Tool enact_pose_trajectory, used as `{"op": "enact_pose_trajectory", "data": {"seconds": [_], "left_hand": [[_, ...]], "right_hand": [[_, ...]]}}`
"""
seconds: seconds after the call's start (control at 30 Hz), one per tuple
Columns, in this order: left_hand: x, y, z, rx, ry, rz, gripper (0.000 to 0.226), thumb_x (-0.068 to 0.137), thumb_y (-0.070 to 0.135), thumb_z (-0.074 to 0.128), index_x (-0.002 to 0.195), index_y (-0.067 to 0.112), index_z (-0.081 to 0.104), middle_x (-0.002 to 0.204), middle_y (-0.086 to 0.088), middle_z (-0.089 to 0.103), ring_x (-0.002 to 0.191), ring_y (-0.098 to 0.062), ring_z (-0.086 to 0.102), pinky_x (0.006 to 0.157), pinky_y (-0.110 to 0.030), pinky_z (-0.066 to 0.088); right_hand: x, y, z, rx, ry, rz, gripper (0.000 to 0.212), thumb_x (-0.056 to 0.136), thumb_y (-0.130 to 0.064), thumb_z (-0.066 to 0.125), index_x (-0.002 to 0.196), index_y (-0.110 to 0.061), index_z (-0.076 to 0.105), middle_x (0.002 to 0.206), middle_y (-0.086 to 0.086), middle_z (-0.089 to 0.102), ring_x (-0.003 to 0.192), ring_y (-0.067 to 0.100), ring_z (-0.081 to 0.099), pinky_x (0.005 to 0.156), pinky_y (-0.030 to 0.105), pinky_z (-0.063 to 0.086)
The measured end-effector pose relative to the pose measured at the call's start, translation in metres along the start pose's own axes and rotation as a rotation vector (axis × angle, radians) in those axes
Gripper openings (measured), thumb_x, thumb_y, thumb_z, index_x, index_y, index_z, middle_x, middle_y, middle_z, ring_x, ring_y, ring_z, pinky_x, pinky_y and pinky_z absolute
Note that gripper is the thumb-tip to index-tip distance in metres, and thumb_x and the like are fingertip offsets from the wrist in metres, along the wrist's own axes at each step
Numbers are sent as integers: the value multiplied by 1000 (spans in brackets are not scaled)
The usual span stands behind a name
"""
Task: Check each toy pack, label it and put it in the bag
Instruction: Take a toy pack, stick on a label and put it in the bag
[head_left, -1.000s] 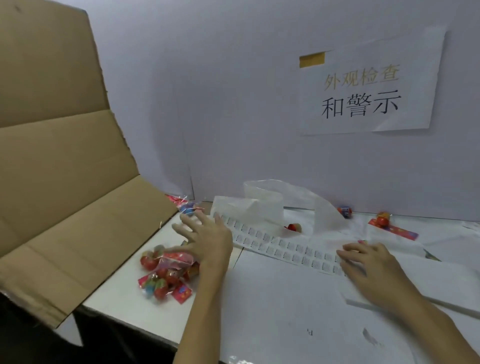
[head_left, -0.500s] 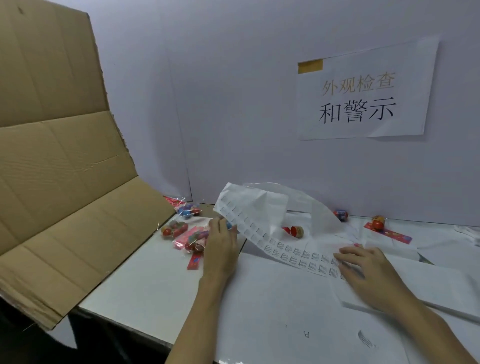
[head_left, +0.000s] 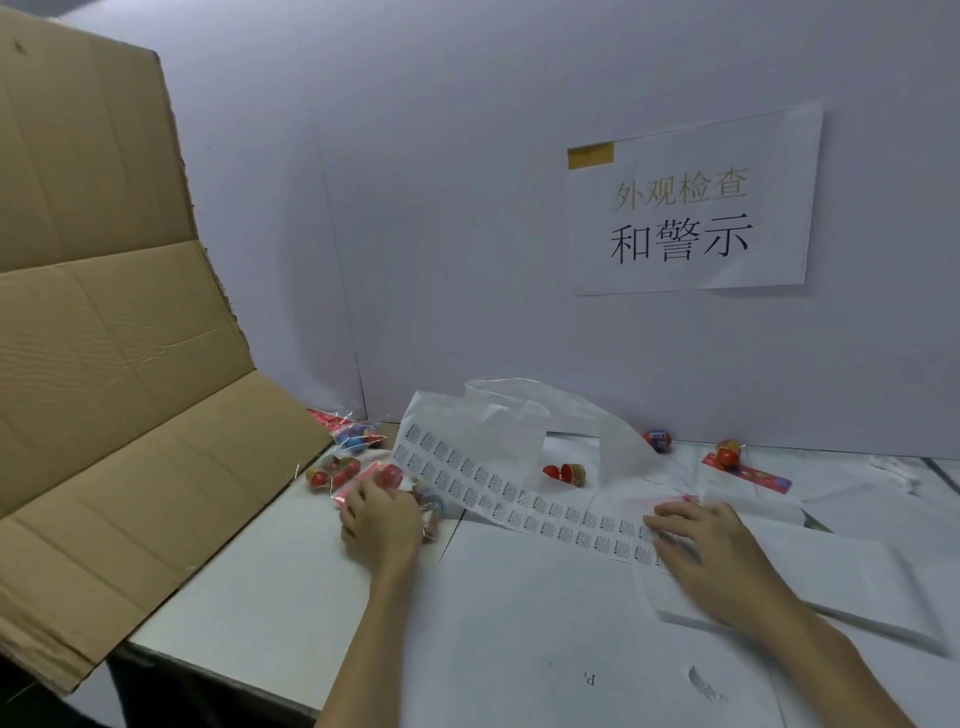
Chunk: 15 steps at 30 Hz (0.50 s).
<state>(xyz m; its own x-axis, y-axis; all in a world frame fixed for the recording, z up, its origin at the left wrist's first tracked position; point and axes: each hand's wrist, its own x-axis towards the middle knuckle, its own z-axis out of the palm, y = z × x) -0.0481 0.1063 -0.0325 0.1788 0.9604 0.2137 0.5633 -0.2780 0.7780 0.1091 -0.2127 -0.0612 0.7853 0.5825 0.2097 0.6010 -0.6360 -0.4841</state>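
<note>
At ten o'clock on the table (head_left: 249, 587), left hand (head_left: 382, 525) curls over a toy pack (head_left: 374, 480), likely picking it for checking, while right hand (head_left: 701, 545), fingers flat, pins the label sheet (head_left: 519, 499) at two o'clock.

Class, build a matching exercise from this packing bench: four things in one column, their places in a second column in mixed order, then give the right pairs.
Things
1. white label sheet with rows of printed stickers
2. brown corrugated cardboard flap
3. white paper sign with printed characters
4. clear toy pack with red pieces

Places
A. taped on the back wall
B. under the left hand
C. leaning at the table's left edge
D. under the right hand

Pairs: 1-D, 2-C, 3-A, 4-B
</note>
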Motion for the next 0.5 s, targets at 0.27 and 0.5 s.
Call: {"op": "enact_pose_trajectory", "data": {"seconds": [0.27,0.5], "left_hand": [[-1,26,-12,-439,498,284,34,110,16,42,128,-1,65,131,-21,64,123,-43,52,99,-50,36],[-67,81,18,-700,242,685,28,108,13,46,127,-1,62,116,-13,68,111,-26,59,98,-39,48]], "right_hand": [[-3,-7,-4,-33,-16,-17,38,108,-43,48,144,-40,57,151,-18,51,140,12,36,119,32,31],[-5,-9,-6,37,5,-4,33,107,-40,53,138,-38,64,145,-17,56,135,8,40,116,28,32]]}}
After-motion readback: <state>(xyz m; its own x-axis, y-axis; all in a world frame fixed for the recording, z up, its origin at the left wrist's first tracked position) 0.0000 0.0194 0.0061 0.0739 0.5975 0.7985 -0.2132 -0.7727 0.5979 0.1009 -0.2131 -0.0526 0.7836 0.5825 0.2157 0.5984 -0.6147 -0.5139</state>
